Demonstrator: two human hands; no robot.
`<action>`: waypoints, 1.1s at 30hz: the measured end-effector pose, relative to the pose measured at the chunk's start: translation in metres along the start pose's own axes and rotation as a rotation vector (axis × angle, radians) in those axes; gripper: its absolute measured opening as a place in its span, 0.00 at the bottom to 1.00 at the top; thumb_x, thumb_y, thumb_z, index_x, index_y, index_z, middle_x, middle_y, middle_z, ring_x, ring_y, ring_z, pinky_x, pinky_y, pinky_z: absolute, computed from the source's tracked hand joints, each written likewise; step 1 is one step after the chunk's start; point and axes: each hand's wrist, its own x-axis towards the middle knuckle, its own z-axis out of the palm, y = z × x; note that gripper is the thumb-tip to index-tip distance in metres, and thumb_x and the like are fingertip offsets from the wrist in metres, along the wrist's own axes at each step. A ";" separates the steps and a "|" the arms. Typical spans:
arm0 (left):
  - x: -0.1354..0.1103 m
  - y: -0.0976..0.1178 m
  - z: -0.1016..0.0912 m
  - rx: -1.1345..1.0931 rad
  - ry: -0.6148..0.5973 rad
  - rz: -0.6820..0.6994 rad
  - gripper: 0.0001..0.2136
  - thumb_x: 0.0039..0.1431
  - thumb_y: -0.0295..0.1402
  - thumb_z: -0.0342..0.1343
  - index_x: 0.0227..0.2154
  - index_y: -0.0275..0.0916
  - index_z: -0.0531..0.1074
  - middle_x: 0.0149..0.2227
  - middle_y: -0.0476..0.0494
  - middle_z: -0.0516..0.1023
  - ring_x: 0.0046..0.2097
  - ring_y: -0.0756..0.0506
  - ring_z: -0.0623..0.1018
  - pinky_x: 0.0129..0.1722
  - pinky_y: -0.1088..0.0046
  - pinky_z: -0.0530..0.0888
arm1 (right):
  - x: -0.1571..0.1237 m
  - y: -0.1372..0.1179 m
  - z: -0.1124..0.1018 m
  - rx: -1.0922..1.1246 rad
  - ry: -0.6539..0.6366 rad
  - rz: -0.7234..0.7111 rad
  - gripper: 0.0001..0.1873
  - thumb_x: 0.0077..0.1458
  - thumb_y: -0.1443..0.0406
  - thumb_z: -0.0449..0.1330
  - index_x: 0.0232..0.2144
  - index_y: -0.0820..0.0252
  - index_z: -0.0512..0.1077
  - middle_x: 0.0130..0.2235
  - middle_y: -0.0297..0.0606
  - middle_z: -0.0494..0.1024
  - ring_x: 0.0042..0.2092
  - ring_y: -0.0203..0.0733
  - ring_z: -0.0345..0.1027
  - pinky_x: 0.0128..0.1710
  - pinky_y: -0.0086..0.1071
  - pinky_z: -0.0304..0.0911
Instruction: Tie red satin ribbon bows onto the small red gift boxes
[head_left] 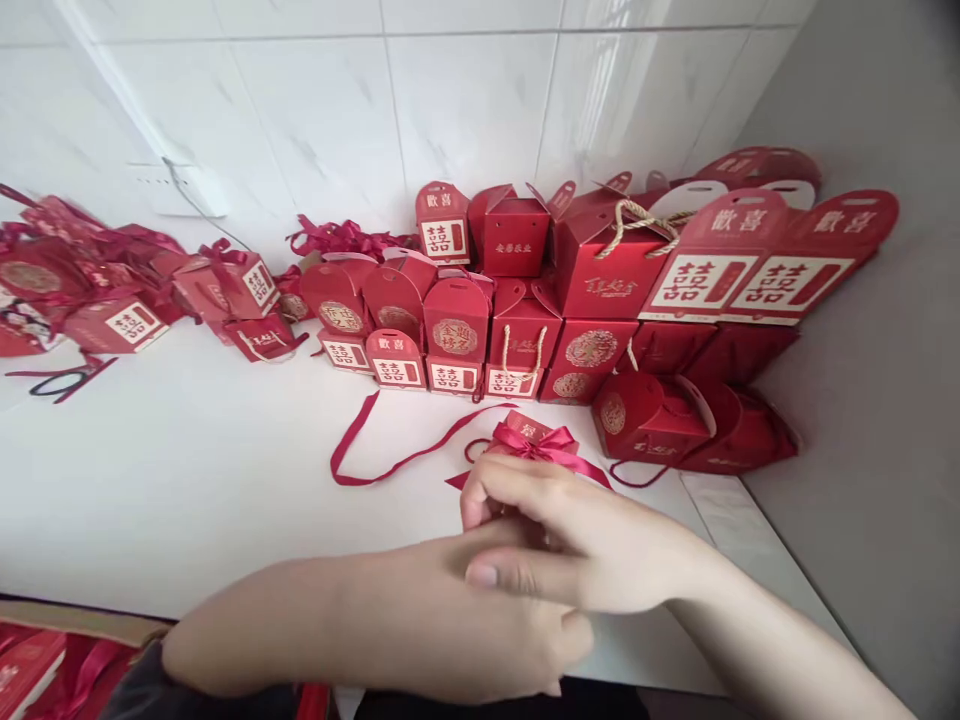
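Observation:
My left hand (420, 620) reaches in from the lower left with its back to the camera, and its fingers are tucked out of sight. My right hand (592, 545) comes from the lower right and lies across it, fingers curled and thumb pressed in; what they pinch is hidden. Just beyond the right fingertips a small red gift box (534, 440) with a tied red ribbon bow sits on the white table (187, 480). A loose red ribbon (375, 465) curls on the table to the left of the box.
Several red paper gift boxes and bags (525, 300) stand stacked along the tiled wall and in the right corner. More red boxes and ribbons (112, 290) lie at the far left. A grey wall (885, 450) closes the right side. Red items (45, 670) lie below the table's front edge.

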 end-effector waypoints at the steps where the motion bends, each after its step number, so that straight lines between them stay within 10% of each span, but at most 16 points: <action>1: 0.001 -0.001 -0.006 0.039 -0.063 0.069 0.11 0.48 0.33 0.66 0.21 0.41 0.68 0.22 0.52 0.71 0.30 0.46 0.70 0.37 0.68 0.66 | -0.004 0.005 -0.004 0.006 0.026 0.004 0.08 0.58 0.62 0.62 0.33 0.59 0.66 0.32 0.33 0.69 0.33 0.35 0.61 0.32 0.28 0.58; 4: 0.005 -0.011 -0.030 0.228 -0.180 0.244 0.07 0.59 0.37 0.59 0.30 0.39 0.72 0.31 0.50 0.77 0.35 0.47 0.73 0.44 0.69 0.66 | -0.018 0.025 -0.021 0.075 0.237 0.055 0.09 0.60 0.60 0.60 0.32 0.58 0.66 0.34 0.35 0.70 0.34 0.36 0.62 0.33 0.30 0.58; 10: 0.010 -0.062 -0.040 0.072 0.262 -0.419 0.17 0.62 0.49 0.51 0.31 0.40 0.73 0.29 0.51 0.76 0.29 0.50 0.72 0.30 0.75 0.66 | -0.036 0.076 -0.032 0.027 0.563 0.218 0.10 0.64 0.56 0.55 0.38 0.56 0.68 0.37 0.36 0.69 0.35 0.37 0.63 0.34 0.31 0.60; 15: 0.008 -0.103 -0.019 -0.096 0.166 -0.629 0.25 0.61 0.53 0.48 0.21 0.37 0.72 0.22 0.48 0.72 0.25 0.49 0.71 0.27 0.72 0.65 | -0.033 0.103 -0.020 0.022 0.537 0.278 0.12 0.65 0.54 0.53 0.37 0.56 0.66 0.46 0.39 0.72 0.43 0.41 0.67 0.43 0.34 0.64; 21: 0.036 -0.102 0.001 -0.056 0.646 -0.284 0.09 0.59 0.39 0.57 0.37 0.40 0.73 0.43 0.45 0.74 0.47 0.45 0.74 0.47 0.68 0.70 | -0.036 0.111 -0.019 0.073 0.466 0.251 0.14 0.62 0.56 0.58 0.28 0.58 0.66 0.51 0.41 0.72 0.54 0.46 0.65 0.55 0.40 0.57; 25: 0.060 -0.096 0.014 -0.048 0.515 -0.117 0.03 0.58 0.34 0.59 0.33 0.41 0.75 0.49 0.43 0.71 0.55 0.44 0.71 0.58 0.62 0.65 | -0.037 0.115 -0.020 0.199 0.458 0.239 0.15 0.63 0.56 0.57 0.28 0.59 0.68 0.53 0.41 0.71 0.57 0.47 0.63 0.58 0.40 0.54; 33: 0.053 -0.101 0.036 -0.146 0.512 -0.240 0.02 0.57 0.31 0.59 0.32 0.41 0.72 0.51 0.44 0.69 0.56 0.43 0.70 0.59 0.60 0.66 | -0.039 0.122 -0.018 0.361 0.473 0.258 0.17 0.61 0.56 0.58 0.24 0.59 0.70 0.53 0.40 0.72 0.56 0.48 0.64 0.57 0.41 0.55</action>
